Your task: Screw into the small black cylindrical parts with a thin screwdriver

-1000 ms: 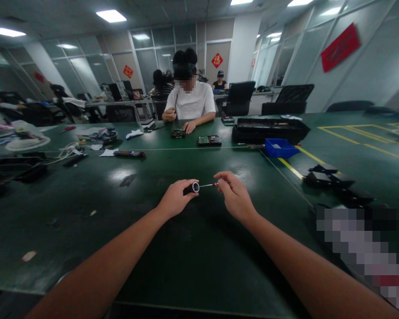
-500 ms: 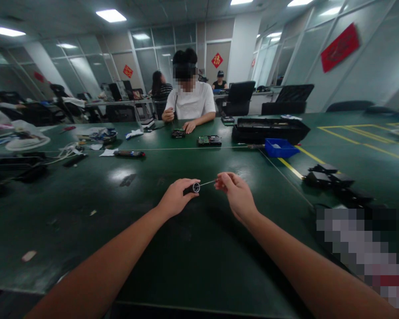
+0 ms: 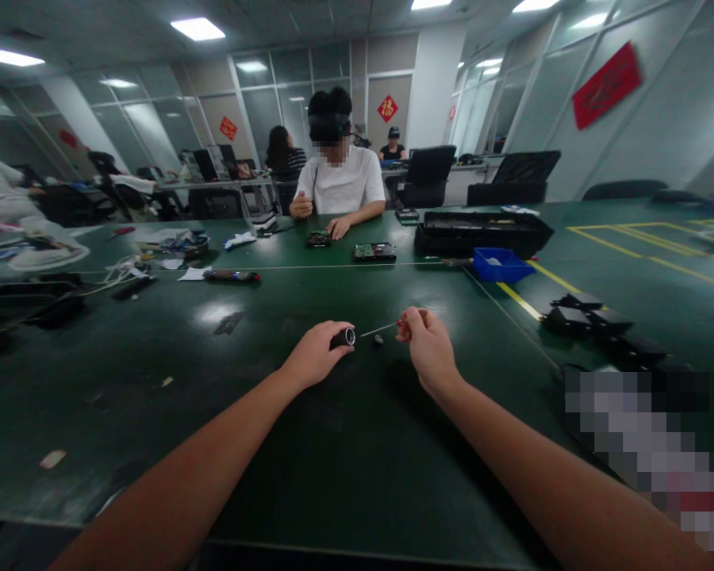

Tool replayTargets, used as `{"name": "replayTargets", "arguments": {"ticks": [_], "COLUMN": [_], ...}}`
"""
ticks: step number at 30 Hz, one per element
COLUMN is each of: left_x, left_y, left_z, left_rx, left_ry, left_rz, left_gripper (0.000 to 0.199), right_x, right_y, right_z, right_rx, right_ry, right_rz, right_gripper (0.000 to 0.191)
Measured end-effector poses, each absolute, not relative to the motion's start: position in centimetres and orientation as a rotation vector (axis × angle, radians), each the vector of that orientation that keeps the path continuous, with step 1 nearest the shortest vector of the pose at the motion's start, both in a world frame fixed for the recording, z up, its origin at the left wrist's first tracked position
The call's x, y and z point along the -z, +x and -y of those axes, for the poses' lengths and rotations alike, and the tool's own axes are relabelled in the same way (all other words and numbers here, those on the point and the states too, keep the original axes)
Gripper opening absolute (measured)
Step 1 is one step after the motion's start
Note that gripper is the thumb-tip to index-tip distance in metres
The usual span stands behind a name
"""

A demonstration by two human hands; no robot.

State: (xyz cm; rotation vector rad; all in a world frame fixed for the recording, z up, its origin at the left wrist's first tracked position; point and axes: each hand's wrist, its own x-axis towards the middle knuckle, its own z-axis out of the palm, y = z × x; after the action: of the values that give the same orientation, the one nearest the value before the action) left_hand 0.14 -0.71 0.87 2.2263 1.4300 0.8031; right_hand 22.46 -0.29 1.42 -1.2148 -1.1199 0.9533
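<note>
My left hand (image 3: 316,353) is closed around a short black tube (image 3: 342,338) with a silver ring at its end, which faces right. In my right hand (image 3: 427,345), a thin metal rod (image 3: 379,329) is pinched between the fingers. Its tip points left at the tube's mouth, a small gap apart. What end of the rod lies inside the fingers is hidden. A small dark round part (image 3: 379,340) lies on the green table (image 3: 333,444) just below the rod, between both hands.
Across the table a person in a white shirt (image 3: 340,186) handles a circuit board (image 3: 318,239). Another board (image 3: 374,251) lies nearby. A long black case (image 3: 483,232), a blue bin (image 3: 502,265) and black blocks (image 3: 589,321) are on the right. A pen-like tool (image 3: 232,276) lies at left.
My right hand has moved slightly right, drawing the rod out of the tube's mouth. A small dark part now shows on the table between my hands. My left hand stays nearly still.
</note>
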Motion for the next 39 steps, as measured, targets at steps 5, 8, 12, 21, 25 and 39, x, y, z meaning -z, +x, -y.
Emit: {"name": "replayTargets", "arguments": {"ticks": [5,8,12,21,25,39], "left_x": [-1.2,-1.6,-2.7,-3.5,-2.5,-1.6], "left_y": [0.2,0.2,0.4,2.4,3.8,4.7], "left_z": [0.9,0.9,1.1,-0.6,-2.1,-4.2], "left_rx": [-0.923,-0.969,-0.909,-0.690,-0.514,-0.732], "left_ry": [2.100,2.011,1.932,2.310,2.443,2.000], "left_rz": [-1.443,-1.459,-1.540,-1.395,-1.467,-1.451], "left_gripper": [0.038,0.041,0.037,0.025,0.034,0.032], "right_x": [-1.3,-1.7,-2.3,-2.8,-2.8,-2.8], "right_y": [22.7,22.7,22.5,22.6,22.7,22.7], "right_z": [0.1,0.3,0.9,1.5,1.5,1.3], "right_rx": [-0.872,-0.781,-0.692,-0.619,-0.604,-0.613], "right_ry": [-1.155,-1.117,-1.120,-1.121,-1.128,-1.114], "right_rz": [1.115,1.170,1.253,1.298,1.290,1.261], "right_gripper": [0.026,0.024,0.022,0.024,0.024,0.022]}}
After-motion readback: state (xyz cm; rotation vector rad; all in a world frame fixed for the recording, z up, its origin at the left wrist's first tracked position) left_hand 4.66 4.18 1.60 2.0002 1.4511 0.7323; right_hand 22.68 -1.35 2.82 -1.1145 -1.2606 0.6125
